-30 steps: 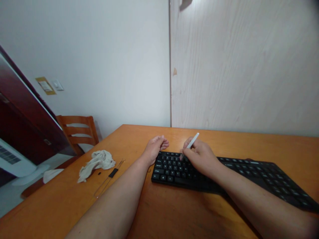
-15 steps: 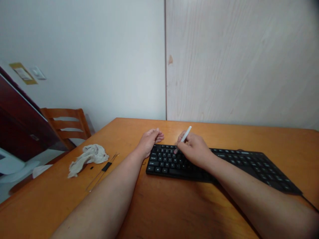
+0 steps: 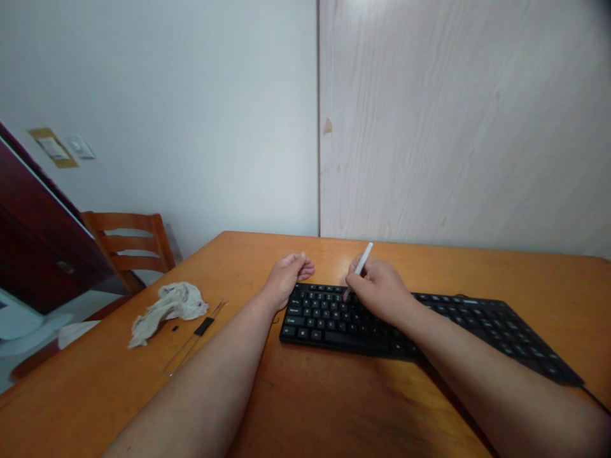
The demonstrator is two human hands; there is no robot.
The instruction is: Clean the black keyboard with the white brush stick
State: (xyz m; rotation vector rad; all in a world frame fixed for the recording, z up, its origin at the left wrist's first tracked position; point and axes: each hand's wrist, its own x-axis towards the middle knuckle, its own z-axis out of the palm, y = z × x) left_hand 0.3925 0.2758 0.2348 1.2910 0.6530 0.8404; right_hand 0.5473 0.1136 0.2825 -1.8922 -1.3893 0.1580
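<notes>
Two bare hands were at the black keyboard (image 3: 319, 318) in the head view, where it lay on the wooden table (image 3: 310, 407); take the right hand (image 3: 383, 289) as the clock's centre. That hand pinched a slim white tool (image 3: 364, 258), pen-like, its lower end at the upper key rows; whether it touched a key was unclear. The left hand (image 3: 286, 278), at nine o'clock, rested beside the keyboard's far left corner, fingers loosely bent, nothing seen in them.

The step in hand seemed to be working the tip among the keys; the next move probably called for a light pinch and a steadied keyboard. Toward twelve, a strip of tabletop gave room before the wall panel (image 3: 410, 127). Near nine, a crumpled cloth (image 3: 174, 304) lay close to the table's left edge. Near four, the cable (image 3: 595, 399) took up space.
</notes>
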